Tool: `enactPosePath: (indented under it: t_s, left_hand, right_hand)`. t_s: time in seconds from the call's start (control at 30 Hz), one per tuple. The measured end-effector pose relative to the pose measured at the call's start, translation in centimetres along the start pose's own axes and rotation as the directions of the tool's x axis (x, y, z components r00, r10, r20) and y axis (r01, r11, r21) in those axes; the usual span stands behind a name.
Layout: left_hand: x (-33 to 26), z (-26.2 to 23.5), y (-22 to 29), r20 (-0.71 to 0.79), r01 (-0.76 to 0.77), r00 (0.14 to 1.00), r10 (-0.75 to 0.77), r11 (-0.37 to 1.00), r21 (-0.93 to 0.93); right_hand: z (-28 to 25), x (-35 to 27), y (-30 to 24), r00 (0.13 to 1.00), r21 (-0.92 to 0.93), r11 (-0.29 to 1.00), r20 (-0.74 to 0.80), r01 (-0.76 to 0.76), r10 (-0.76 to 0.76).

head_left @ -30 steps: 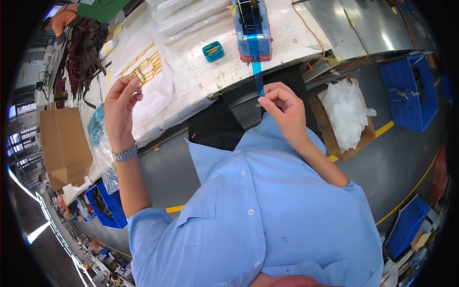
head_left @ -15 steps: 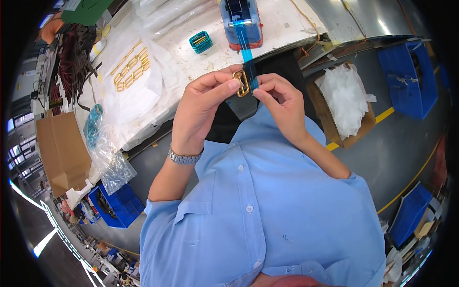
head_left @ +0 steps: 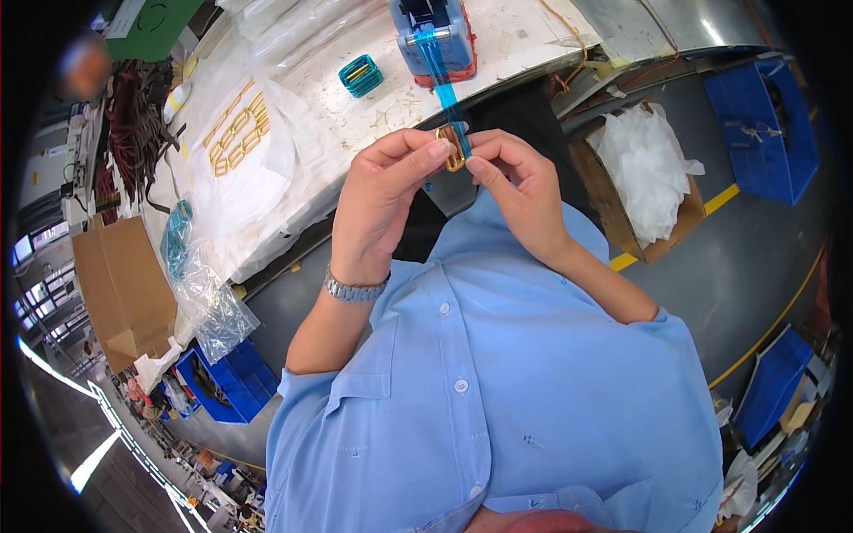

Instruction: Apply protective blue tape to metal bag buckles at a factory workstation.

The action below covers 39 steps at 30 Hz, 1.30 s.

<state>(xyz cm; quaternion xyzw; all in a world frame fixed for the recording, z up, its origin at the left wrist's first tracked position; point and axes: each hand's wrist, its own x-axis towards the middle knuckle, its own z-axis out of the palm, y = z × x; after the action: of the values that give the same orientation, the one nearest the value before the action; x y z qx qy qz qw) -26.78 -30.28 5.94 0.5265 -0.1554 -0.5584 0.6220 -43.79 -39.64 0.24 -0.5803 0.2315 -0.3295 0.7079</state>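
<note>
Between the thumb and fingers of my left hand (head_left: 378,191) is a gold metal slide buckle (head_left: 450,142), turned partly edge-on. A strip of clear blue tape (head_left: 437,73) runs down from the blue tape dispenser (head_left: 462,55) to my hands. My right hand (head_left: 526,191) pinches the tape's lower end, right against the buckle; the fingertips hide where they touch. Left of the dispenser sits a small bundle (head_left: 361,76) of gold pieces wrapped in the same blue tape. Rows of loose gold buckles (head_left: 240,133) lie farther left on white sheeting.
The white worktable's (head_left: 351,124) front edge runs just beyond my hands. At right on the floor stand a carton (head_left: 653,244) of white wrapping and a blue bin (head_left: 755,133). Clear plastic bags (head_left: 218,311), a brown carton (head_left: 124,284) and another blue bin (head_left: 235,382) are at left.
The buckle has tilted from facing me to partly edge-on and come up against the tape. Both hands have drawn closer together. The whole view has shifted slightly.
</note>
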Motion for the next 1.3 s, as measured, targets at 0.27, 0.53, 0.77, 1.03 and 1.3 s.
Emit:
enactPosePath:
  t_s: [0.27, 0.53, 0.77, 1.03, 1.3]
  left_hand:
    - [0.0, 0.0, -0.1, 0.01, 0.008, 1.0, -0.008, 1.0, 0.003]
    - [0.2, 0.0, -0.3, 0.018, 0.0, 1.0, 0.0, 1.0, 0.009]
    - [0.4, -0.1, -0.9, 0.018, -0.01, 1.0, 0.009, 0.999, 0.034]
    - [0.4, 0.2, -0.4, 0.005, -0.018, 1.0, 0.018, 0.998, 0.055]
    - [0.3, 0.4, -0.2, -0.026, -0.047, 0.998, 0.052, 0.984, 0.172]
  right_hand:
    - [0.0, -0.1, -0.3, 1.0, -0.01, 1.0, -0.003, 0.01, -0.01]
    - [0.0, -0.2, -0.2, 1.0, -0.029, 0.999, -0.008, -0.016, 0.015]
    - [0.0, -0.3, -0.4, 1.0, -0.048, 0.999, -0.019, -0.014, 0.013]
    - [-0.2, -0.2, -0.6, 0.995, 0.152, 0.986, 0.076, -0.07, 0.059]
    - [-0.1, 0.5, -3.1, 0.961, 0.165, 0.949, 0.117, -0.268, 0.251]
